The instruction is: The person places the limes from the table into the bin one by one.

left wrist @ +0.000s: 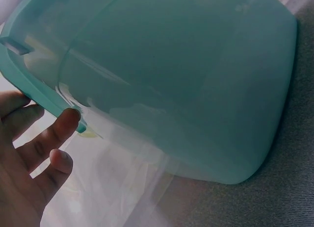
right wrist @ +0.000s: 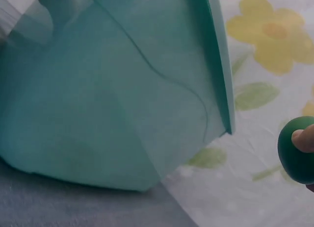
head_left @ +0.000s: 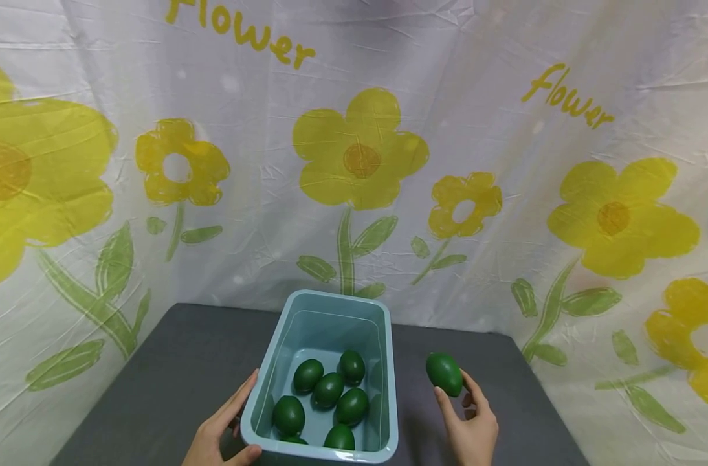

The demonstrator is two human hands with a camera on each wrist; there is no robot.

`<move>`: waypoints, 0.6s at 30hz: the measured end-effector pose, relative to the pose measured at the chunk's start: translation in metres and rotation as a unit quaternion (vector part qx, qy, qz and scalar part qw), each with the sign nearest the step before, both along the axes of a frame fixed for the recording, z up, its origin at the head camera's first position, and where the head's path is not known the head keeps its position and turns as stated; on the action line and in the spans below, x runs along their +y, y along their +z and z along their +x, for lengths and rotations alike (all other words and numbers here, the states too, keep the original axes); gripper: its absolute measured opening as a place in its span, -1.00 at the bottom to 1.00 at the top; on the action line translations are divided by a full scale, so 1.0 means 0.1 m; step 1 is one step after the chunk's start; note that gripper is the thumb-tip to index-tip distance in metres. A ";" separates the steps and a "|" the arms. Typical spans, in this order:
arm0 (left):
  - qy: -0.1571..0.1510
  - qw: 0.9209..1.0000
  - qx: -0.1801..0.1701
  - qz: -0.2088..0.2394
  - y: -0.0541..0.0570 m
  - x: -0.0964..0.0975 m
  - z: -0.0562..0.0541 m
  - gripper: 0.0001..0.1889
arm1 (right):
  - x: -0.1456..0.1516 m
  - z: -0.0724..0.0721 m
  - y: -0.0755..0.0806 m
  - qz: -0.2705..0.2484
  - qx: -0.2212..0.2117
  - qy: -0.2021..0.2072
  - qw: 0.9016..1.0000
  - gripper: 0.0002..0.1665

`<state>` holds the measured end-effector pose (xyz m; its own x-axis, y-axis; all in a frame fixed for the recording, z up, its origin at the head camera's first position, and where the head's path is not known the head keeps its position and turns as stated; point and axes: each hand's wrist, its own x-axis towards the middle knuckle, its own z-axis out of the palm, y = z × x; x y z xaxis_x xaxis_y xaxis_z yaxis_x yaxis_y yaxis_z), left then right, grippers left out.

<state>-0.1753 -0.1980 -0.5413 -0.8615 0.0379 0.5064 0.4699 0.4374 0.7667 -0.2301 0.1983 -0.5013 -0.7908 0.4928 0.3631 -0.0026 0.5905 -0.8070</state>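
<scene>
A light blue plastic bin (head_left: 320,296) stands on the table with several dark green, glossy oval fruits (head_left: 328,390) inside. My left hand (head_left: 220,430) grips its near left corner, forefinger along the left rim and thumb at the front rim. In the left wrist view, fingers (left wrist: 59,134) of that hand lie along the bin's rim (left wrist: 37,97). Right of the bin, my right hand (head_left: 469,424) holds another dark green oval fruit (head_left: 443,373) above the table, between thumb and fingers. The right wrist view catches only part of this fruit (right wrist: 294,161), with a thumb (right wrist: 305,138) pressed on it.
The dark grey table (head_left: 173,362) extends on both sides of the bin. Behind and around it hangs a white curtain (head_left: 261,246) printed with yellow flowers. The bin's far end stands near the curtain.
</scene>
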 end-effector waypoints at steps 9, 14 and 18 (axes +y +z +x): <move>0.009 1.000 -0.008 -0.001 0.00 0.01 0.01 -0.11 | -0.17 0.08 0.13 -0.032 0.032 0.015 0.999 -0.35; 0.012 1.000 -0.002 -0.006 0.00 0.02 0.01 -0.10 | -0.28 0.08 0.20 -0.037 0.056 0.033 0.997 -0.37; 0.011 1.000 -0.001 -0.004 0.00 0.02 0.01 -0.09 | -0.34 0.06 0.27 -0.041 0.064 0.046 0.996 -0.36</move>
